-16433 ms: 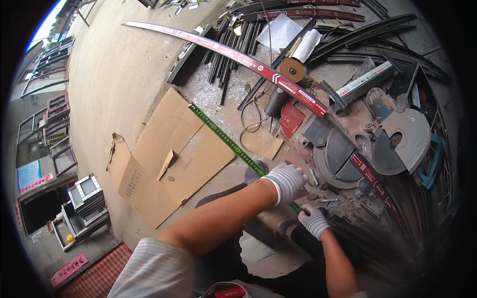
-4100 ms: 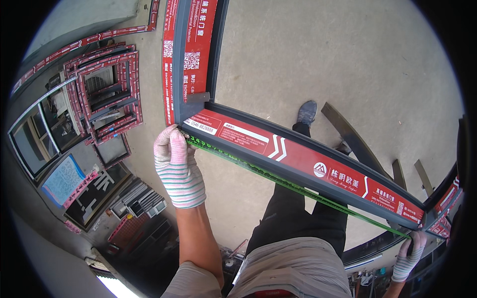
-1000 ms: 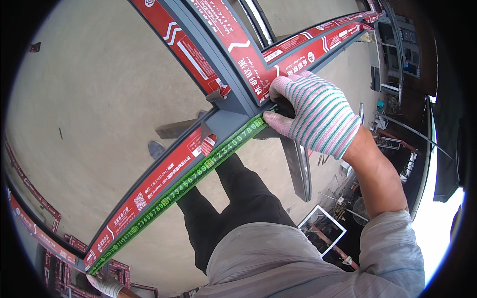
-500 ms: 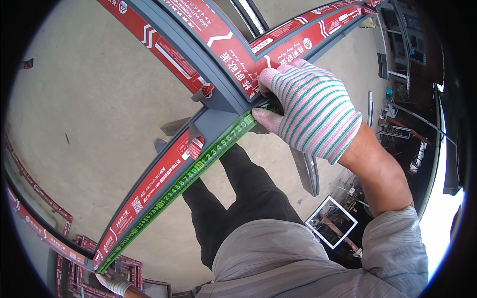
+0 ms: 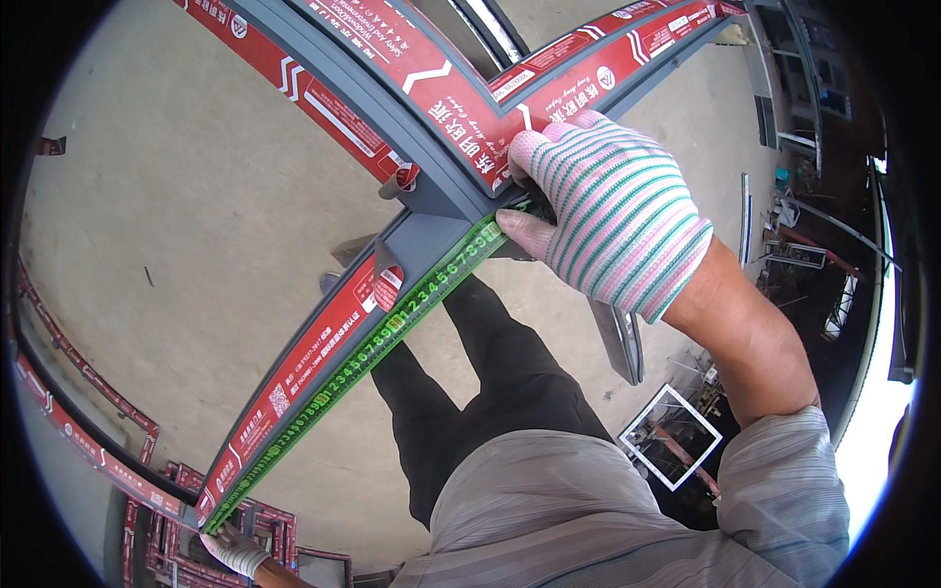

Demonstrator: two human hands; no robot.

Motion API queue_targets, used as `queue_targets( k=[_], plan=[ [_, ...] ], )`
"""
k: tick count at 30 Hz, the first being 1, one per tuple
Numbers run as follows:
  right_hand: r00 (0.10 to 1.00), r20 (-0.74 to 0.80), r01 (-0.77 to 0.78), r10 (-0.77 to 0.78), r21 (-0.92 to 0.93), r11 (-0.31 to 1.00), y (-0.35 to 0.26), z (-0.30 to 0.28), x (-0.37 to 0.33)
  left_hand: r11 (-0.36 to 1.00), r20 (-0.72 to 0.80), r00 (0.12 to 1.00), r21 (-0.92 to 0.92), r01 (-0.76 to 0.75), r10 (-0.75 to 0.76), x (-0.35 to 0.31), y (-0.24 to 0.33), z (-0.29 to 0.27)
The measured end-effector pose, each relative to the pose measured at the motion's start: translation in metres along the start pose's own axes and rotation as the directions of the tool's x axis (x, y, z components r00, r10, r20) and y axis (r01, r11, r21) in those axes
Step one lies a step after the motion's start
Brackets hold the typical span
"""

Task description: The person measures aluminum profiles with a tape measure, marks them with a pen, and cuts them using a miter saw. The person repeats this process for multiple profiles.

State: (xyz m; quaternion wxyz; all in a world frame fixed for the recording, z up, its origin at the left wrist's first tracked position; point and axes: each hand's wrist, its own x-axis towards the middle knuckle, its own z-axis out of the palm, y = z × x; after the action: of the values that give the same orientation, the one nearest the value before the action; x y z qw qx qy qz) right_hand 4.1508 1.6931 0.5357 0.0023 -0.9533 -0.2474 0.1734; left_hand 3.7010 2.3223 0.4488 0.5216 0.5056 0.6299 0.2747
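Note:
A green tape measure (image 5: pixel 392 326) is pulled out along the edge of a grey metal frame (image 5: pixel 428 231) covered in red protective film. My right hand (image 5: pixel 619 211), in a pink, white and green striped glove, is closed at the frame's corner joint. Its thumb presses on the tape, and a dark part, perhaps the tape's case, shows under the fingers. Far off at the lower left, my left hand (image 5: pixel 235 552), also gloved, is closed at the other end of the tape, by the frame's far corner. Its fingertips are small and partly hidden.
Another red-filmed bar (image 5: pixel 108 468) curves along the lower left, with stacked red-filmed frames (image 5: pixel 265 519) beside it. A white square frame (image 5: pixel 669 437) is at the lower right. Below the grey frame, a metal support (image 5: pixel 618 341) stands near my legs. Equipment lines the right side.
The view has shifted slightly, so the floor, my legs and the lower-left things sit a little further right. Both hands keep their places on the tape and frame.

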Motion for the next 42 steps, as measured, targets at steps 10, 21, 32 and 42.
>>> queue_targets(
  k=[10, 21, 32, 42],
  plan=[
    [0.999, -0.001, -0.033, 0.033, 0.042, 0.999, 0.002, 0.002, -0.003, 1.000, 0.005, 1.000, 0.011, -0.018, 0.018, 0.002, -0.001, 0.006],
    [0.999, -0.025, -0.030, 0.033, 0.098, 0.995, 0.003, 0.006, -0.005, 0.999, -0.005, 1.000, 0.042, 0.007, -0.006, -0.012, 0.002, 0.019],
    [0.998, -0.066, -0.018, 0.022, 0.070, 0.997, 0.003, 0.002, -0.009, 1.000, 0.019, 1.000, 0.006, 0.011, -0.011, 0.005, 0.000, 0.011],
    [0.997, -0.082, -0.005, 0.013, 0.091, 0.996, 0.002, 0.008, -0.006, 1.000, -0.006, 1.000, 0.006, -0.021, 0.021, 0.006, 0.000, -0.002]
  ],
)
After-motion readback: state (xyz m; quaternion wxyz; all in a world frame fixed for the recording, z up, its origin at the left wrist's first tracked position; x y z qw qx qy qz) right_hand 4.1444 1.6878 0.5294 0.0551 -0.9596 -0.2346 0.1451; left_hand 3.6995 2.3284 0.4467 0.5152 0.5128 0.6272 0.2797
